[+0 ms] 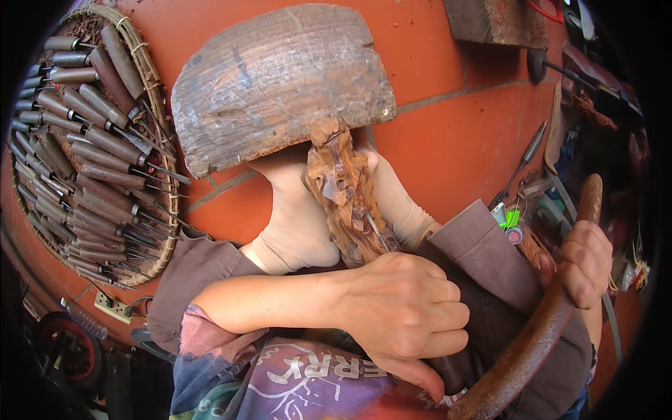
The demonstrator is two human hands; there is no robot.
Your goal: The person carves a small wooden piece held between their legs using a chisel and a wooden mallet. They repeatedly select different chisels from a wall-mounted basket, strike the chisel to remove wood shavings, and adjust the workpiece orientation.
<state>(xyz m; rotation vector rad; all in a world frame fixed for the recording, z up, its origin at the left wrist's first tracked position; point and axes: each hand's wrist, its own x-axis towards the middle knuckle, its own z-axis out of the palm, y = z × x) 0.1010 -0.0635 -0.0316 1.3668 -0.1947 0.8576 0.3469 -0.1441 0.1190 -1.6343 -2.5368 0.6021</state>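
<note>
My left hand (413,315) is closed around a chisel; its thin metal blade (376,232) rests against the wood carving, and the dark handle (446,372) shows below my fist. The carving (341,185), a brown figure with deep folds, is wedged between my two feet in beige socks (297,217). Its top end leans on a thick, worn wooden block (280,84). On the right, my right hand (586,264) grips a curved wooden club (521,350) near its upper end. The club's thick end lies close to the chisel handle's butt; I cannot tell whether they touch.
A round wicker tray (166,241) at the left holds many wooden-handled carving tools. Another wood block (493,24) lies at the far right on orange floor tiles (434,63). A corded rotary tool (530,148) and clutter are on the right; a power socket (112,306) is lower left.
</note>
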